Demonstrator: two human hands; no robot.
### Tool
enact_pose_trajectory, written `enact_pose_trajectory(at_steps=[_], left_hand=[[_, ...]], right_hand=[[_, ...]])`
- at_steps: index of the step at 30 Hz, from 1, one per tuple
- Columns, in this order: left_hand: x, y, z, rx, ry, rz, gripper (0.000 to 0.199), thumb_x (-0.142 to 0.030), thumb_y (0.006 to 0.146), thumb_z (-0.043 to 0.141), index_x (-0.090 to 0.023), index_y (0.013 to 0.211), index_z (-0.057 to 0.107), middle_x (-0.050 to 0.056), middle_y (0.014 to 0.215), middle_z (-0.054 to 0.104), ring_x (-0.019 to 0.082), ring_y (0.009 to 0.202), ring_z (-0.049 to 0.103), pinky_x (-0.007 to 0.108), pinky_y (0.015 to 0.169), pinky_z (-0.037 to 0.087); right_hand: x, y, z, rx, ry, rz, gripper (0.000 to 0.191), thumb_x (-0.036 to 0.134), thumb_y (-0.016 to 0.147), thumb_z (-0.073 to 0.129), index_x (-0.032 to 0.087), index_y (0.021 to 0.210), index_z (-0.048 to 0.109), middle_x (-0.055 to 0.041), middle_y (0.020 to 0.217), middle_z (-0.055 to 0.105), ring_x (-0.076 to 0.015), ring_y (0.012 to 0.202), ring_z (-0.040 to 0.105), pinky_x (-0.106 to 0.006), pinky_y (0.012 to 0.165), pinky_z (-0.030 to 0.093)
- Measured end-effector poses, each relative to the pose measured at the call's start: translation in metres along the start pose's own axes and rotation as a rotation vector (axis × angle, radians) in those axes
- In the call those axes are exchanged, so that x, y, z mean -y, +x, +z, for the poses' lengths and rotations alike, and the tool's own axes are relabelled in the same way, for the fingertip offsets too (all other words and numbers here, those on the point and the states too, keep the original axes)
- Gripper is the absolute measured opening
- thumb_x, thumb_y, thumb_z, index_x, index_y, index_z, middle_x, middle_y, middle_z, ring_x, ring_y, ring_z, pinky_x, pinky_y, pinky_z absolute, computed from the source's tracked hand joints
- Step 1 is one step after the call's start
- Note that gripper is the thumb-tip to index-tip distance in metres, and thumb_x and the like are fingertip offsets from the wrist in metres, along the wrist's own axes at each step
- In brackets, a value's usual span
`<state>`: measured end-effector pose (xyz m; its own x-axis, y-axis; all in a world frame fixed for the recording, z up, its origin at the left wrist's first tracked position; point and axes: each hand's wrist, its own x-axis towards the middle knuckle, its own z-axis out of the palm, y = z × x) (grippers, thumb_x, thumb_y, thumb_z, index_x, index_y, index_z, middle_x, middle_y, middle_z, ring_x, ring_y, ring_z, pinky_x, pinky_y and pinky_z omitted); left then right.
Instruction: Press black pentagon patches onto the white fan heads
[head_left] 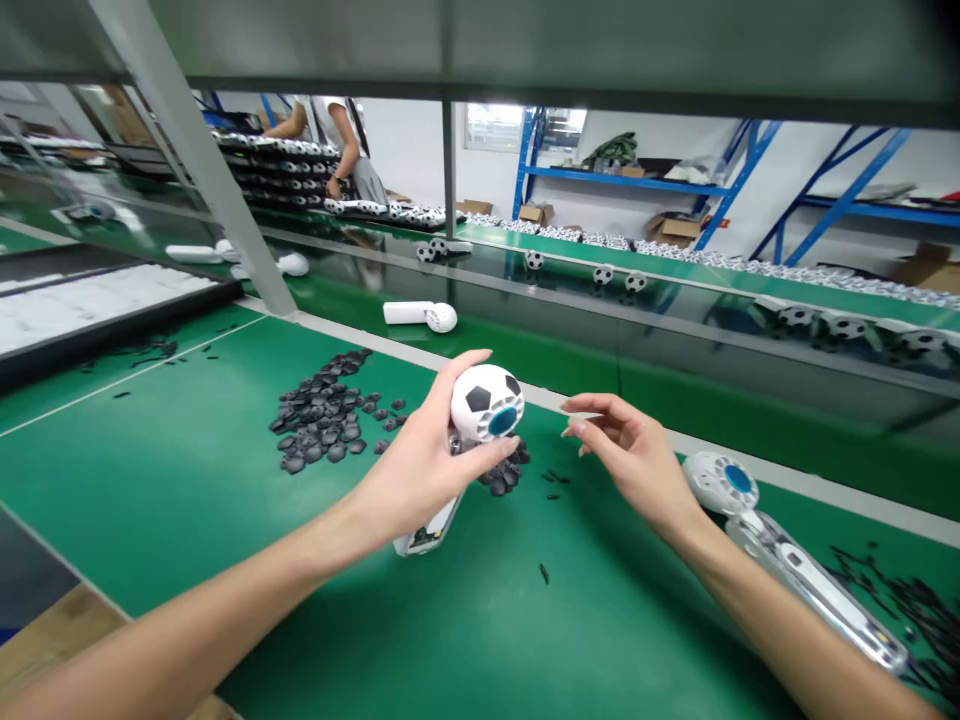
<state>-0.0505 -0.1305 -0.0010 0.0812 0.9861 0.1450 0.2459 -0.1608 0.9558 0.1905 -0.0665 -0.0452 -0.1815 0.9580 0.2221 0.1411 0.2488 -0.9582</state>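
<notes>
My left hand [420, 450] is closed around a handheld fan with a round white football-patterned head [487, 402]. Black pentagons and a blue centre mark the head. Its white handle [431, 530] hangs below my palm, with the inside exposed at the lower end. To the right, my right hand [626, 445] hovers apart from the fan, fingers loosely curved and a small gap between thumb and index finger; nothing shows in them. A pile of black pentagon pieces [319, 420] lies left of the fan, and more pieces [504, 475] lie partly hidden behind my left hand.
Another fan [724, 480] with an open handle lies by my right forearm, near thin black strips [900, 600]. A white fan [420, 315] rests on the belt [525, 350] beyond. A metal post [195, 150] rises at left beside a black tray [112, 340]. A person [337, 150] works behind.
</notes>
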Motion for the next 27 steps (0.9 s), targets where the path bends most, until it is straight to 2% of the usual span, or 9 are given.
enact_pose_trajectory(at_steps=[4,7,11,13,15,19,22,24,27], left_hand=[[0.005,0.008,-0.009,-0.033,0.066,-0.034,0.088,-0.027,0.090,0.077,-0.028,0.163,0.029,0.007,0.136,0.063,0.022,0.114,0.066,0.033,0.102,0.053],[0.003,0.018,-0.012,-0.008,-0.052,-0.175,0.080,-0.021,0.084,0.080,-0.026,0.153,0.041,0.006,0.123,0.066,0.020,0.097,0.066,0.029,0.083,0.057],[-0.010,0.036,-0.012,0.052,-0.430,-0.401,0.041,-0.049,0.100,0.071,-0.019,0.127,0.060,0.008,0.104,0.069,0.015,0.066,0.060,0.026,0.055,0.055],[-0.014,0.045,-0.014,0.023,-0.543,-0.417,0.041,-0.054,0.109,0.054,-0.016,0.118,0.066,0.011,0.103,0.072,0.016,0.063,0.061,0.028,0.053,0.058],[-0.014,0.051,-0.018,-0.010,-0.595,-0.391,0.041,-0.050,0.112,0.050,-0.014,0.116,0.069,0.012,0.100,0.074,0.017,0.066,0.065,0.029,0.055,0.062],[-0.003,0.053,-0.026,-0.061,-0.666,-0.267,0.032,-0.041,0.093,0.083,-0.015,0.108,0.070,0.008,0.094,0.073,0.021,0.079,0.072,0.036,0.074,0.071],[0.006,0.049,-0.028,-0.091,-0.624,-0.212,0.053,-0.035,0.069,0.102,-0.018,0.104,0.066,0.001,0.088,0.069,0.021,0.076,0.072,0.044,0.082,0.073],[0.009,0.045,-0.027,-0.092,-0.546,-0.216,0.063,-0.036,0.064,0.104,-0.021,0.110,0.063,-0.002,0.086,0.068,0.020,0.072,0.073,0.046,0.079,0.074],[0.010,0.039,-0.022,-0.025,-0.398,-0.210,0.066,-0.040,0.068,0.101,-0.023,0.117,0.061,-0.003,0.082,0.068,0.022,0.065,0.073,0.039,0.065,0.071]], right_hand=[[-0.008,0.006,-0.002,-0.069,0.009,0.035,0.039,0.051,0.079,0.080,0.019,0.101,0.076,-0.0130,0.112,0.078,-0.0253,0.086,0.076,-0.033,0.065,0.060],[-0.007,0.008,-0.007,-0.068,0.002,0.028,0.039,0.051,0.079,0.079,0.019,0.101,0.076,-0.0125,0.106,0.078,-0.0261,0.087,0.076,-0.034,0.065,0.059],[0.005,0.010,-0.023,-0.016,-0.105,-0.027,0.034,0.048,0.083,0.077,0.019,0.101,0.076,-0.0095,0.099,0.079,-0.0246,0.082,0.075,-0.034,0.066,0.056],[0.011,0.009,-0.028,0.055,-0.203,-0.061,0.028,0.044,0.088,0.074,0.020,0.101,0.078,-0.0069,0.095,0.080,-0.0233,0.080,0.074,-0.034,0.069,0.055],[0.013,0.007,-0.025,0.149,-0.317,-0.090,0.018,0.037,0.093,0.072,0.022,0.100,0.079,-0.0041,0.094,0.081,-0.0225,0.084,0.074,-0.034,0.073,0.053],[0.012,0.001,0.001,0.411,-0.615,-0.125,0.010,0.020,0.097,0.074,0.023,0.103,0.081,-0.0019,0.103,0.082,-0.0231,0.095,0.075,-0.034,0.079,0.050],[0.010,0.000,0.019,0.513,-0.719,-0.156,0.011,0.017,0.097,0.078,0.022,0.106,0.082,-0.0028,0.104,0.081,-0.0236,0.096,0.074,-0.034,0.079,0.047],[0.009,0.001,0.026,0.529,-0.723,-0.153,0.009,0.019,0.097,0.079,0.023,0.105,0.082,-0.0025,0.103,0.081,-0.0229,0.093,0.073,-0.033,0.077,0.045],[0.009,0.001,0.028,0.532,-0.742,-0.140,0.007,0.016,0.096,0.080,0.023,0.097,0.081,-0.0016,0.101,0.080,-0.0217,0.090,0.071,-0.031,0.072,0.040]])
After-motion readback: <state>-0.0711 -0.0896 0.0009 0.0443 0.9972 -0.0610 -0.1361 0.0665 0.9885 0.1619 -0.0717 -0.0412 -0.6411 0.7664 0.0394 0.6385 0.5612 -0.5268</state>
